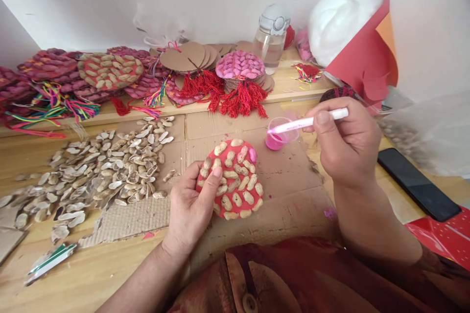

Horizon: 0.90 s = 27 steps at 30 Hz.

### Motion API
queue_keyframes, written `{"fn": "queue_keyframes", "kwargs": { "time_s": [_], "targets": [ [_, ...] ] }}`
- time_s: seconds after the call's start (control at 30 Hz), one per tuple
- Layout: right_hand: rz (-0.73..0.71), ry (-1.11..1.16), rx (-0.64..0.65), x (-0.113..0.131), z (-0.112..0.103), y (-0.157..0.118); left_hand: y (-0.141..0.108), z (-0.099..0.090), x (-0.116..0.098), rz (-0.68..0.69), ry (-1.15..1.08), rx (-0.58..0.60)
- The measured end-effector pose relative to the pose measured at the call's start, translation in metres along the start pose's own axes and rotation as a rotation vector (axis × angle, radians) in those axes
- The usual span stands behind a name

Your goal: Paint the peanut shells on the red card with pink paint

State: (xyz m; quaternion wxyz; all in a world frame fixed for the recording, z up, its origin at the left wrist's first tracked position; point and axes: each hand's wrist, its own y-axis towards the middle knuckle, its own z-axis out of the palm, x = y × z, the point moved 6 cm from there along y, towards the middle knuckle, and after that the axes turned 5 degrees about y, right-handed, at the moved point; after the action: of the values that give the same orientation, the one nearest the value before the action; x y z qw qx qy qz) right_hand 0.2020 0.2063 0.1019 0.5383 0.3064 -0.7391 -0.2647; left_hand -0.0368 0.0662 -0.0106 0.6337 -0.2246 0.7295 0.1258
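The right fingers (323, 118), closed around a pen (295, 125) pointing left over the cup (291, 137), were right of the peanut disc (231, 193) which the left fingers (212, 181) pinched.

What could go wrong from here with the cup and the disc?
The small open cup sits right beneath the white pen-like tool, so a knock from the right hand might tip the pink liquid onto the cardboard.
Pink might drip from the tool's tip onto the red disc.
The left hand's thumb lies over the peanut shells; pressing harder could loosen one.
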Motion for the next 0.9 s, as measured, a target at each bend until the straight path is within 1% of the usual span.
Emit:
{"fn": "queue_keyframes", "kwargs": {
  "time_s": [0.03, 0.13, 0.23, 0.3, 0.53, 0.7, 0.8, 0.9],
  "targets": [
    [-0.003, 0.046, 0.044, 0.006, 0.005, -0.002, 0.000, 0.000, 0.000, 0.005, 0.014, 0.003],
    [-0.078, 0.065, 0.149, 0.023, 0.018, -0.011, -0.001, -0.001, -0.001, 0.024, 0.056, 0.000],
    [-0.127, 0.102, 0.240, 0.031, 0.027, -0.018, -0.001, -0.002, -0.003, 0.038, 0.078, -0.017],
    [-0.148, 0.115, 0.267, 0.032, 0.030, -0.020, -0.001, -0.002, -0.004, 0.047, 0.076, -0.021],
    [-0.168, 0.088, 0.306, 0.029, 0.034, -0.021, 0.000, -0.003, -0.002, 0.032, 0.055, -0.012],
    [-0.142, 0.034, 0.228, 0.021, 0.030, -0.019, 0.000, -0.002, -0.001, 0.035, 0.058, -0.001],
    [-0.150, 0.015, 0.223, 0.021, 0.030, -0.020, 0.000, -0.003, -0.002, 0.046, 0.061, -0.015],
    [-0.200, 0.004, 0.238, 0.028, 0.032, -0.023, 0.001, -0.003, -0.001, 0.046, 0.056, -0.017]
  ]
}}
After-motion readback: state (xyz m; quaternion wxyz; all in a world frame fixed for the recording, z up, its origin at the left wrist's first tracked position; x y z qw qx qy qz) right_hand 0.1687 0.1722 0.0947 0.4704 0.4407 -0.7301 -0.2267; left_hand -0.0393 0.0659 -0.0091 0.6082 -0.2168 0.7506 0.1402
